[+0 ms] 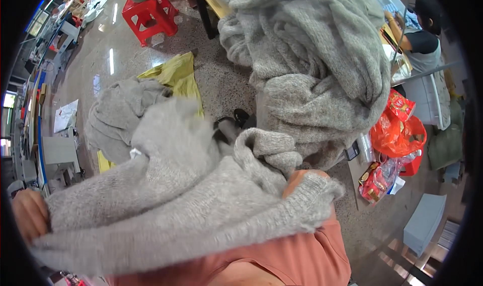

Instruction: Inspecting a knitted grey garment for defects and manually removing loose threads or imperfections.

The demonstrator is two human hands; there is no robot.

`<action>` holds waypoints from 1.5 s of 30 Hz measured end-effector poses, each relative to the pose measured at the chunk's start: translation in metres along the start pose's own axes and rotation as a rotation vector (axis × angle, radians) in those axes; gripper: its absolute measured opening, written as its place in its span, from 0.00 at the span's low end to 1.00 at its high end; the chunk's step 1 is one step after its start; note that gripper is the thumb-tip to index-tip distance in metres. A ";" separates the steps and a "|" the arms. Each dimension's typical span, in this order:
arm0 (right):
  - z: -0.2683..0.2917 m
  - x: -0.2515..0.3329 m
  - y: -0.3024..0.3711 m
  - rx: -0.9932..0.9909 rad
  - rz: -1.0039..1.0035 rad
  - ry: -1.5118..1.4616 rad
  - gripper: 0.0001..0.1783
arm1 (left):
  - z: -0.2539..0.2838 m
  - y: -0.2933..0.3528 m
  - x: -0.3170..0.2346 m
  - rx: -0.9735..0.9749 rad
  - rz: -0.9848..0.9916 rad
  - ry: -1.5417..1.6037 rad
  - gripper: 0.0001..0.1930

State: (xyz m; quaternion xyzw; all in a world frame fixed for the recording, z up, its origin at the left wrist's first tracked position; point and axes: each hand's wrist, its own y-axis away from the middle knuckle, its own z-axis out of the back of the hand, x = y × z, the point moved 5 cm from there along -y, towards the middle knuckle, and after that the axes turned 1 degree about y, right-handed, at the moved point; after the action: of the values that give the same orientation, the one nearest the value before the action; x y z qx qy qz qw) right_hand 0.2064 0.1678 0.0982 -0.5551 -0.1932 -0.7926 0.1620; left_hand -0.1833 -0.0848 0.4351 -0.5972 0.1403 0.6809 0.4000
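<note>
A grey knitted sweater (201,198) stretches across my lap, partly smeared by motion. At the far left edge, my left hand (31,213) is closed on one end of it, fingers curled. The sweater's other end, with a ribbed edge (314,198), lies over a patch of bare skin and salmon-coloured clothing (302,253) at the right. My right hand does not show; the knit may be covering it. A small white tag (135,152) stands out on the sweater.
A big heap of grey knitwear (317,69) rises ahead. More knitwear (121,110) lies on yellow sheeting (183,77) at left. Beyond stands a red stool (149,19). Red plastic bags (397,135) sit at right, and a co-worker (422,39) is at the far right.
</note>
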 end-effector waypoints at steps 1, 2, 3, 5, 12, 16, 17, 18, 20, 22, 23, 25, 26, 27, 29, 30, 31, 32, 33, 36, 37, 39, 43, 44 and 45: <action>-0.004 -0.005 0.003 0.011 0.002 0.019 0.26 | 0.002 0.001 0.017 -0.388 0.050 -0.126 0.10; -0.007 -0.002 0.005 0.000 -0.018 0.057 0.26 | 0.000 0.002 0.049 -0.385 0.043 -0.094 0.10; -0.014 -0.007 0.014 0.031 -0.030 0.068 0.26 | -0.009 -0.002 0.079 -0.607 0.230 -0.538 0.09; -0.028 -0.019 0.037 0.068 -0.073 0.103 0.27 | -0.023 -0.001 0.151 -0.937 0.609 -1.436 0.09; -0.045 -0.029 0.076 0.292 -0.361 -1.130 0.28 | -0.112 -0.043 0.393 -0.854 0.819 0.101 0.12; -0.054 -0.018 0.068 0.330 -0.261 -0.153 0.28 | -0.129 -0.083 0.380 -0.894 0.718 0.323 0.13; -0.057 -0.013 0.066 0.290 -0.312 0.226 0.31 | -0.134 -0.095 0.375 -0.790 0.668 0.259 0.13; -0.062 0.009 0.062 0.105 0.003 0.483 0.33 | -0.139 -0.104 0.372 -0.688 0.617 0.194 0.13; -0.075 0.047 0.061 -0.018 0.418 0.557 0.35 | -0.146 -0.124 0.358 -0.570 0.567 0.186 0.11; -0.090 0.062 0.058 0.151 0.526 0.358 0.28 | -0.141 -0.134 0.344 -0.575 0.532 0.173 0.10; -0.096 0.053 0.057 0.166 0.531 0.349 0.28 | -0.140 -0.138 0.341 -0.566 0.491 0.161 0.09; -0.112 0.021 0.049 0.403 0.088 -0.228 0.20 | -0.126 -0.136 0.344 -0.666 0.378 0.142 0.05; -0.109 0.017 0.049 0.243 -0.004 -0.269 0.12 | -0.115 -0.126 0.341 -0.722 0.386 -0.162 0.03; -0.108 0.010 0.048 0.258 -0.007 -0.271 0.12 | -0.106 -0.114 0.338 -0.769 0.394 -0.469 0.03; -0.097 -0.009 0.048 0.166 -0.092 -0.530 0.10 | -0.104 -0.078 0.347 -0.836 0.412 -0.501 0.06; -0.096 -0.008 0.050 0.189 -0.148 -0.604 0.10 | -0.105 -0.056 0.353 -0.891 0.418 -0.527 0.10; -0.097 -0.010 0.051 0.201 -0.154 -0.606 0.10 | -0.113 -0.036 0.360 -0.899 0.429 -0.528 0.10; -0.097 -0.019 0.051 0.155 -0.227 -0.693 0.10 | -0.123 -0.017 0.367 -0.880 0.472 -0.617 0.14; -0.097 -0.030 0.052 0.105 -0.301 -0.777 0.10 | -0.132 -0.001 0.375 -0.858 0.513 -0.702 0.17; -0.099 -0.043 0.047 -0.008 -0.368 -0.948 0.14 | -0.152 0.011 0.374 -0.766 0.502 -0.910 0.26; -0.098 -0.045 0.046 -0.094 -0.404 -1.014 0.16 | -0.155 0.012 0.372 -0.753 0.513 -0.992 0.28; -0.098 -0.051 0.046 -0.089 -0.451 -1.059 0.18 | -0.162 0.023 0.378 -0.742 0.503 -1.021 0.25; -0.097 -0.053 0.042 0.046 -0.414 -0.869 0.17 | -0.133 0.090 0.424 -1.134 0.935 -0.046 0.09; -0.097 -0.054 0.043 0.076 -0.419 -0.805 0.17 | -0.121 0.091 0.413 -1.134 0.919 0.241 0.08; -0.095 -0.055 0.043 0.079 -0.421 -0.803 0.17 | -0.111 0.089 0.402 -1.117 0.888 0.530 0.08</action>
State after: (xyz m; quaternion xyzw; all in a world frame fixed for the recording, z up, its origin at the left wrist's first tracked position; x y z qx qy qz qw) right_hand 0.1673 0.0861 0.0229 -0.7606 -0.3793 -0.5223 -0.0693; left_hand -0.1550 -0.0643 0.0105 -0.7419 0.0932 0.5815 -0.3204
